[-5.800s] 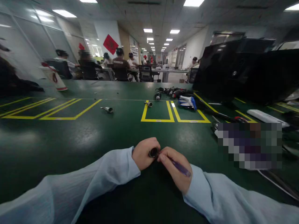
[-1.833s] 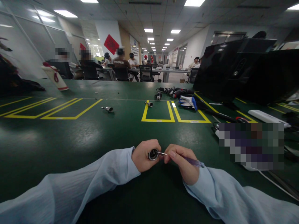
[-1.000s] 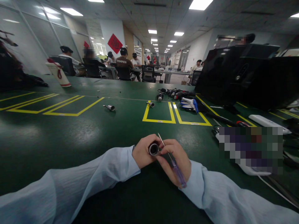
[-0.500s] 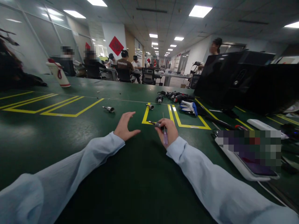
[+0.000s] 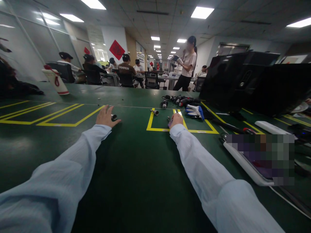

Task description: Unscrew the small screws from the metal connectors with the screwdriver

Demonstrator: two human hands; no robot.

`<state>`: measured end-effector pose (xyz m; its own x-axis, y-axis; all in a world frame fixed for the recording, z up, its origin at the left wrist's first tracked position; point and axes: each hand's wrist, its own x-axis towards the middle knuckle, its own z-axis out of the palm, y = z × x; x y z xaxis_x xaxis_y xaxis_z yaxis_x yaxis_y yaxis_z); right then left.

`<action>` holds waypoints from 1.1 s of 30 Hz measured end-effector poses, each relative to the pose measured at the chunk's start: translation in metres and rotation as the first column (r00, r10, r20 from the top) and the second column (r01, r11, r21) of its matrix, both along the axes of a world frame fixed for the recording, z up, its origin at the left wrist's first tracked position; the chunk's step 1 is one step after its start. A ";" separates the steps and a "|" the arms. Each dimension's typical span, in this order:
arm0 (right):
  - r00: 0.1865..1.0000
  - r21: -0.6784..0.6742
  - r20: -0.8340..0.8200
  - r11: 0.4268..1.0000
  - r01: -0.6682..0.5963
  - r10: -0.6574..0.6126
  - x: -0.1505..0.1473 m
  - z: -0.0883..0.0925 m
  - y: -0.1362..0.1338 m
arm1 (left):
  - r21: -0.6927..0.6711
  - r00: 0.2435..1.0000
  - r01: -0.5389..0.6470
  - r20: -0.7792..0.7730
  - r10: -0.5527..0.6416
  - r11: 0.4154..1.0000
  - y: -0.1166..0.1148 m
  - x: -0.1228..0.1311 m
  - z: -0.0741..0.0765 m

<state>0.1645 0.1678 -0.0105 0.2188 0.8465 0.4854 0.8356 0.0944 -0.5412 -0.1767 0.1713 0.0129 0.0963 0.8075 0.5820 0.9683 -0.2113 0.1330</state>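
My left hand (image 5: 106,116) reaches over the table with its fingers spread. Beside its thumb lies a metal socket bit (image 5: 114,117), partly hidden by the hand; whether they touch I cannot tell. Low over the yellow-taped area, my right hand (image 5: 177,119) is closed around a thin screwdriver (image 5: 169,123) with a purple handle. A second socket bit (image 5: 168,118) is at its fingertips, mostly covered. Another metal socket bit (image 5: 155,112) rests inside the yellow tape outline (image 5: 151,121), left of my right hand.
A blue-and-white glove (image 5: 195,111) and a heap of black tools with cables (image 5: 178,100) lie at the back right. Black monitors (image 5: 225,81) stand beyond. A device on a white base (image 5: 245,165) sits right; a white cup (image 5: 57,81) stands far left. People are in the background.
My left hand has moved forward and left to the socket bit there. My right hand has moved forward and slightly right, lower over the taped area. A standing person has come into fuller view behind.
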 end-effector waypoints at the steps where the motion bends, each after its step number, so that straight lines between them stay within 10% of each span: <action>1: 1.000 -0.006 -0.002 1.000 0.003 -0.003 0.000 0.002 -0.002 | -0.026 1.000 -0.002 -0.008 0.002 1.000 0.003 0.000 0.000; 8: 0.995 0.100 -0.035 0.991 -0.088 0.092 -0.010 0.014 -0.044 | -0.215 0.998 -0.027 -0.061 0.015 0.976 0.014 -0.004 0.001; 15: 0.906 0.117 -0.089 0.908 -0.403 0.413 -0.031 0.008 -0.155 | -0.231 0.998 -0.037 -0.054 0.025 0.972 -0.009 0.004 -0.001; 22: 0.449 0.031 -0.721 0.672 -0.740 0.528 -0.020 0.008 -0.234 | -0.290 0.947 0.312 0.022 -0.319 0.905 -0.087 0.055 -0.011; 28: 0.011 0.164 -0.970 0.687 -0.708 0.244 -0.018 0.003 -0.230 | -0.330 0.846 0.533 0.191 -0.497 0.779 -0.169 0.123 -0.012; 33: -0.240 0.298 -0.953 0.688 -0.661 0.183 -0.021 0.011 -0.223 | -0.406 0.748 0.659 0.273 -0.605 0.632 -0.190 0.166 -0.003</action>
<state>0.1433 -0.0551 0.0004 -0.2674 0.9633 0.0227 -0.6475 -0.1622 -0.7447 -0.0110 -0.0187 0.0099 0.6470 0.7342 0.2056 0.5948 -0.6548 0.4663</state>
